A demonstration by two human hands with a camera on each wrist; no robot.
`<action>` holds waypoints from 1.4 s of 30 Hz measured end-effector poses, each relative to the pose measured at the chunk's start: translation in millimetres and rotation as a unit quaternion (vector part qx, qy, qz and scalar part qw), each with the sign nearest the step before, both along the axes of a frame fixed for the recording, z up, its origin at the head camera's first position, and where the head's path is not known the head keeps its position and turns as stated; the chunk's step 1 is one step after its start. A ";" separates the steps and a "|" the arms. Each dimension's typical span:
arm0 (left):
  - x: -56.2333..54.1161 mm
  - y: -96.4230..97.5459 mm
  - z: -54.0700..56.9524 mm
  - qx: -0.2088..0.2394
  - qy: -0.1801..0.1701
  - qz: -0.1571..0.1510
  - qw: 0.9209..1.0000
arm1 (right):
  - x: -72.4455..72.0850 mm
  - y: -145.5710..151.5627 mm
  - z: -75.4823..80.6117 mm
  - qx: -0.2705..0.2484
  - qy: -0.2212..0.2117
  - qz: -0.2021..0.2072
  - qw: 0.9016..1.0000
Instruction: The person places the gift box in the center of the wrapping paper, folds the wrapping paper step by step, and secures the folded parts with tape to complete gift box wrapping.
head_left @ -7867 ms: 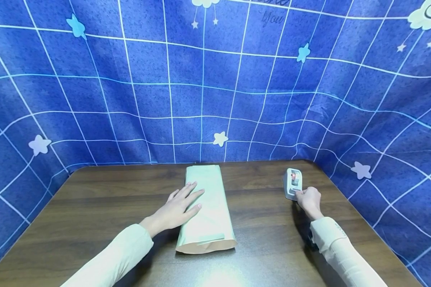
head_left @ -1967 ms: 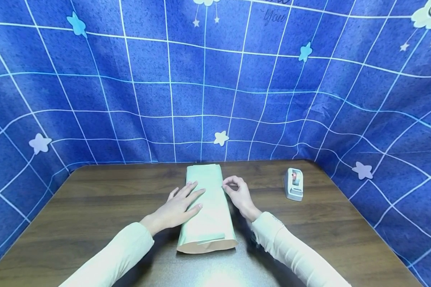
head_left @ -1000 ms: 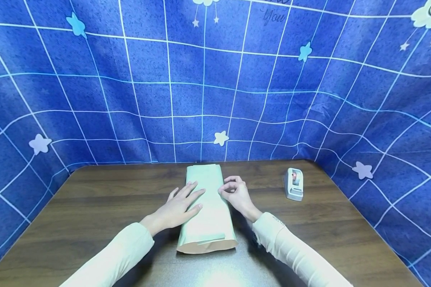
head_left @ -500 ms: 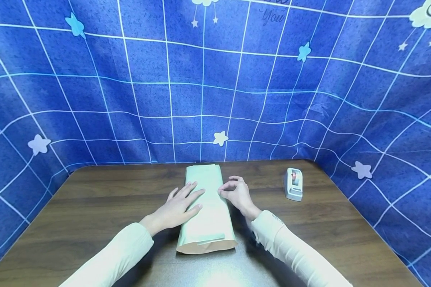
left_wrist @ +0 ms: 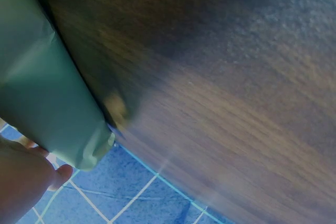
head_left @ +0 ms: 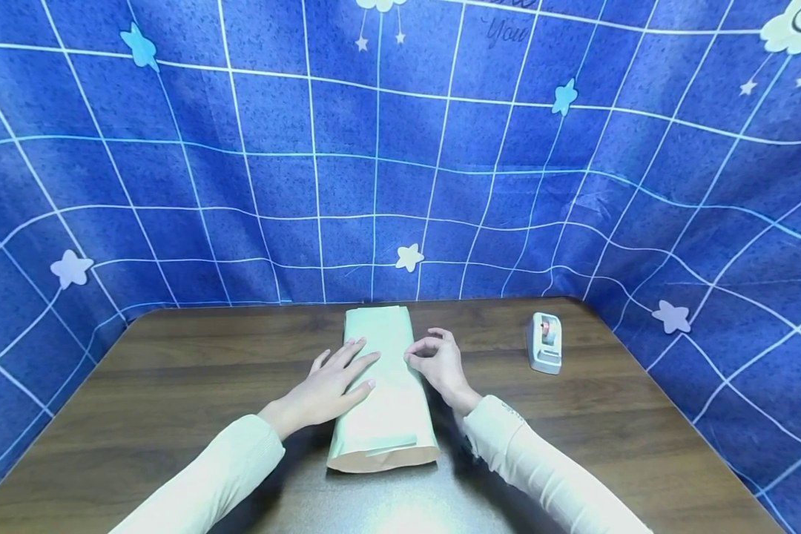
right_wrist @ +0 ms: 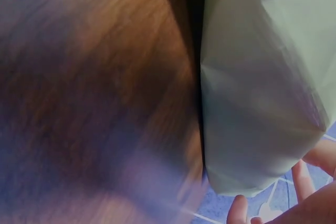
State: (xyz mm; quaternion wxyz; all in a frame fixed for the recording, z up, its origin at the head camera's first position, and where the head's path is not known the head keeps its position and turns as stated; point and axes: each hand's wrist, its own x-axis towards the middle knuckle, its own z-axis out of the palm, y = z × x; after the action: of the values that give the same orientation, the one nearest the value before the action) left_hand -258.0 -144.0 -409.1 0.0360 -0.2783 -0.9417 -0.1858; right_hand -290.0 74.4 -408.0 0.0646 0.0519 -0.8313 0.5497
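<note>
A flat package wrapped in pale green paper (head_left: pixel 387 404) lies lengthwise on the table, its near end loose and showing a tan inside. Across its left side my left hand (head_left: pixel 323 386) rests with fingers spread. At the right edge, the thumb and index finger of my right hand (head_left: pixel 443 371) pinch together against the paper, other fingers raised. A glossy strip that looks like clear tape (right_wrist: pixel 311 100) runs along the paper near those fingertips in the right wrist view; its ends are hard to make out. Farther right stands a white tape dispenser (head_left: pixel 545 345), touched by neither hand.
The dark wooden table (head_left: pixel 193 371) extends to both sides of the package. Behind it and at the sides hangs a blue curtain (head_left: pixel 274 185) with white grid lines and stars.
From the tape dispenser, my right hand has come left to the package's right edge, then slid slightly inward. Over the last second it hardly moves. My left hand stays on the package.
</note>
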 end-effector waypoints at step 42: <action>0.0 -4.4 2.2 0.001 -0.046 -0.020 0.999 | 4.9 19.4 -13.0 0.121 0.059 0.172 0.976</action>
State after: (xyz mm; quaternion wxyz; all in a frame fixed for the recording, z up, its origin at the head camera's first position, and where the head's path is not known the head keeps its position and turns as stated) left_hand -258.0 -148.4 -406.9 -0.0108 -0.2878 -0.9366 -0.1997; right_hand -285.1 93.7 -421.0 0.0115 0.2336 -0.8649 0.4442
